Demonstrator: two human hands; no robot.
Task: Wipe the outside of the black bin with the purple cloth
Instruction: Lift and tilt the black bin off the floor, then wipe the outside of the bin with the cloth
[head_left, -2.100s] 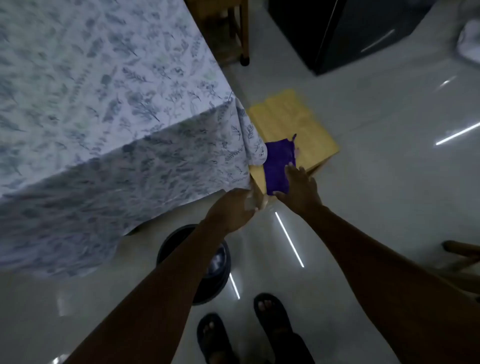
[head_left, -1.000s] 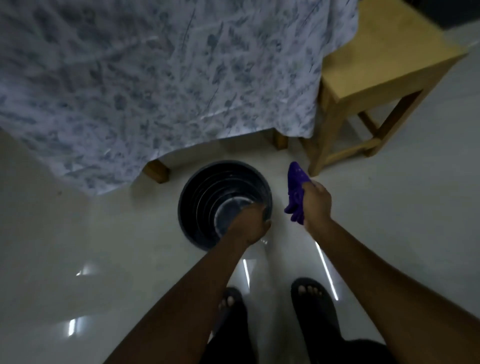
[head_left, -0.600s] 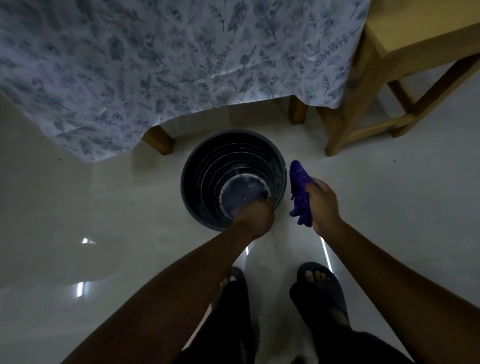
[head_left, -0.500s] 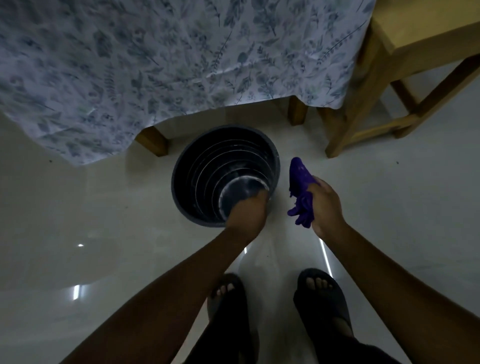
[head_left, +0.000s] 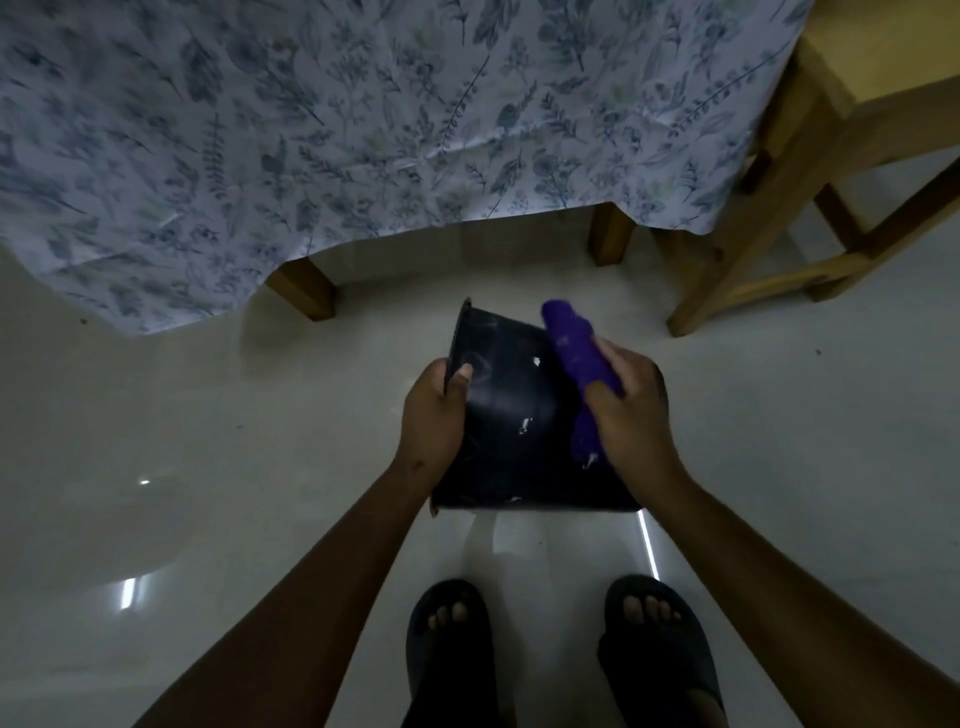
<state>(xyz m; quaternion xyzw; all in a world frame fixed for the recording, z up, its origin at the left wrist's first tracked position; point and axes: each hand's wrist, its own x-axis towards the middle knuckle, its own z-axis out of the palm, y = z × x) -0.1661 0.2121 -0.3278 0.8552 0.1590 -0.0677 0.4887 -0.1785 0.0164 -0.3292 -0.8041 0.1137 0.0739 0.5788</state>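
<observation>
The black bin (head_left: 514, 431) is lifted off the floor and tipped on its side, its outer wall facing me and its mouth turned away to the left. White specks dot the wall. My left hand (head_left: 435, 410) grips the bin's rim, thumb on the outside. My right hand (head_left: 626, 410) holds the bunched purple cloth (head_left: 579, 358) and presses it against the bin's right side. The bin's inside is hidden.
A table with a blue-leaf tablecloth (head_left: 363, 119) hangs just ahead, its wooden legs (head_left: 306, 286) close behind the bin. A wooden stool (head_left: 810, 171) stands at the right. My two sandalled feet (head_left: 550, 654) are on the glossy pale floor below.
The bin stood upright on the floor with my left hand on its rim; now it is lifted and tipped sideways. My right hand has brought the cloth onto its outer wall.
</observation>
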